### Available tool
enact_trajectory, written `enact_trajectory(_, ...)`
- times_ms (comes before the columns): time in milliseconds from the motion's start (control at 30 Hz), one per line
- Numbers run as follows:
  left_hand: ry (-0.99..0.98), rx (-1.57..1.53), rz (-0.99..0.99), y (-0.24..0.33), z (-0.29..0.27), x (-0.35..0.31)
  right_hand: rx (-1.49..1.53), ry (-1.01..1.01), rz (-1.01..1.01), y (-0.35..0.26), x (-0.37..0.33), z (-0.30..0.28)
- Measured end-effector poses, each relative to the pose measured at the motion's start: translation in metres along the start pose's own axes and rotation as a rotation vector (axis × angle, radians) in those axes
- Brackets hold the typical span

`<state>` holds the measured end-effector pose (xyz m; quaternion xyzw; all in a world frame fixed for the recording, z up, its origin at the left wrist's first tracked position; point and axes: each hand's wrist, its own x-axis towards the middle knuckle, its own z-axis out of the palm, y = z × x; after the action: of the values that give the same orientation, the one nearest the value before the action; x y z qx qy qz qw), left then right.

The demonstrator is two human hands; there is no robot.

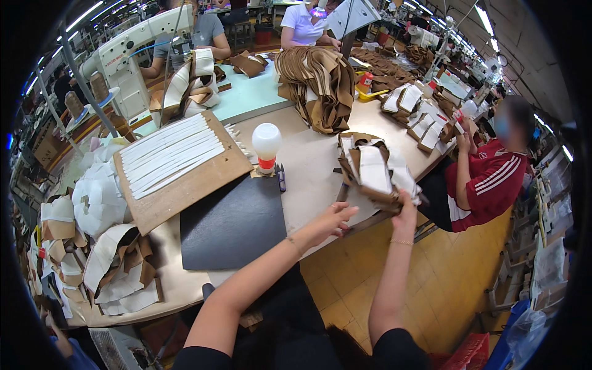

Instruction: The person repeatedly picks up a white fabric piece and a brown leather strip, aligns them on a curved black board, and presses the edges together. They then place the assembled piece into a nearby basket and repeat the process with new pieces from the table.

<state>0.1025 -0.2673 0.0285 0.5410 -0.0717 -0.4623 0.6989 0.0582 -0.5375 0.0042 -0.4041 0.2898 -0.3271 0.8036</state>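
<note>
My right hand (405, 214) grips the near edge of a bundle of brown and white leather pieces (374, 169) at the table's right side. The bundle is slightly blurred at that end. My left hand (330, 222) is open, its fingers spread, in front of the bundle and apart from it. To its left lies a dark flat board (234, 219). At the board's far edge stand a white bottle with a red base (267, 147) and a dark pen-like tool (281, 177). A brown board (169, 213) with several white strips (172, 154) rests partly over the dark board.
Brown and white pieces (126, 271) are heaped at the near left. Beyond the bottle stands a tall pile of brown pieces (314, 86). A sewing machine (132, 52) is at the far left. On the right sits a person in a red shirt (493, 179), with more pieces (425, 126) alongside.
</note>
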Motion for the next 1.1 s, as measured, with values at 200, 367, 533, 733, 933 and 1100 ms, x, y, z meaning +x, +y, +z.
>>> enact_trajectory(200, 0.115, -0.198, -0.065, 0.004, -0.063, -0.044, -0.05, -0.091, 0.03, -0.087, 0.068, 0.051)
enact_trajectory(367, 0.165, -0.24, 0.018, 0.015, -0.068, -0.07, -0.182, -0.274, -0.141, -0.159, 0.058, 0.098)
enact_trajectory(533, 0.111, -0.32, 0.018, 0.005, -0.061, -0.062, -0.255, -0.462, -0.2, -0.226, -0.022, 0.132)
enact_trajectory(733, 0.02, -0.658, -0.137, -0.03, -0.039, -0.041, -0.145, -0.817, -0.246, -0.267, -0.036, 0.122)
enact_trajectory(933, -0.236, -0.863, 0.263, -0.005, -0.055, -0.069, -0.371, -0.932, 0.117, -0.262, -0.007, 0.121)
enact_trajectory(1100, 0.019, -0.542, 0.233, 0.022, -0.07, -0.103, -0.975, -0.792, -0.719, -0.18, 0.079, 0.093)
